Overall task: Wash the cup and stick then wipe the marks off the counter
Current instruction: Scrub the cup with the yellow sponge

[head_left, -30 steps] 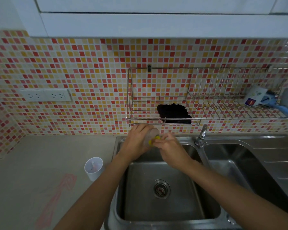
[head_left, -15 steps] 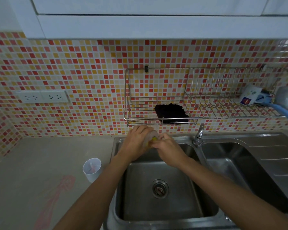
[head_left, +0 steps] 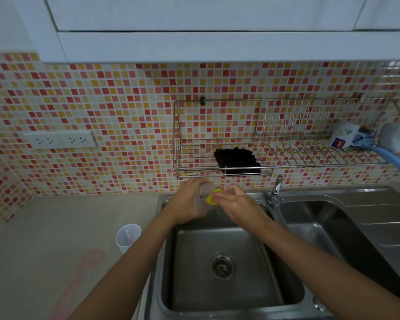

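while pink marks (head_left: 79, 280) sit unwiped on the near counter (head_left: 44, 227), a white cup (head_left: 128, 241) with the stick (head_left: 127, 234) inside stands just left of the sink (head_left: 194, 262). over the basin, likely so drips fall in, left hand (head_left: 189, 202) curls round a clear cup (head_left: 204, 189). right hand (head_left: 238, 204) pinches a yellow sponge (head_left: 211, 197) against its rim. black cloth (head_left: 237, 160) lies in the rack (head_left: 194, 168) behind.

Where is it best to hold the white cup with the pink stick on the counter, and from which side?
Probably round the outer wall of the white cup, mid-height, coming from the sink side. It stands upright, round, without handle, and the pink stick leans inside its open mouth, so fingers from above might knock it.
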Demonstrator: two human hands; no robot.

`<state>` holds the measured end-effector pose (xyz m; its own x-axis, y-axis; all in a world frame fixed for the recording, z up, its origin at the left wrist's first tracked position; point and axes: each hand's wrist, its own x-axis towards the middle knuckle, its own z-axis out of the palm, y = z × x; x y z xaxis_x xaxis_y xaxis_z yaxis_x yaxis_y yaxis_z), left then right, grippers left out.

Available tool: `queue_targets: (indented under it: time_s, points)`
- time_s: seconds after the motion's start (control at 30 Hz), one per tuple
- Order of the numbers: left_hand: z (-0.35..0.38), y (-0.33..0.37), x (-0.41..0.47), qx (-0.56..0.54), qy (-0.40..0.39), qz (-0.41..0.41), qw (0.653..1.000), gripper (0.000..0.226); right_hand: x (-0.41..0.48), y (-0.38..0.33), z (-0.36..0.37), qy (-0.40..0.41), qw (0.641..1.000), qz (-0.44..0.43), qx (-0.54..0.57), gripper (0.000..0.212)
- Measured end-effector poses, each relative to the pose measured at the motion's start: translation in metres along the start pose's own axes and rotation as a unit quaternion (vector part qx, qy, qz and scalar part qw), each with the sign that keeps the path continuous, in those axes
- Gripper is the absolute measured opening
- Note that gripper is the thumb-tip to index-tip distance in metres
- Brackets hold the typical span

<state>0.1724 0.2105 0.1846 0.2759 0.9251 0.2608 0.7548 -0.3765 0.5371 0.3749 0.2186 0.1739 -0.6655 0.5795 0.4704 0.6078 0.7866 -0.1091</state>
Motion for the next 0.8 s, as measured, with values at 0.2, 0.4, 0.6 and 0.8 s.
queue_targets:
  time_s: [0.2,0.4,0.6,0.8]
  points:
    - [0.007,0.002,-0.004,-0.013,0.085,-0.027,0.996,0.085,0.006,-0.007,-0.004,-0.014,0.999,-0.004,0.031,0.036]
    - [0.008,-0.005,-0.012,0.045,0.075,0.017,0.996,0.072,0.004,-0.022,0.005,-0.085,0.991,0.046,0.090,0.033]
    - [0.008,-0.005,-0.013,0.072,0.034,0.000,0.997,0.076,0.013,-0.008,-0.005,-0.095,0.990,-0.047,-0.092,0.052]
    - [0.007,-0.013,-0.014,0.067,0.026,-0.002,0.997,0.079,-0.003,-0.025,0.018,-0.072,0.991,0.076,0.081,0.035]
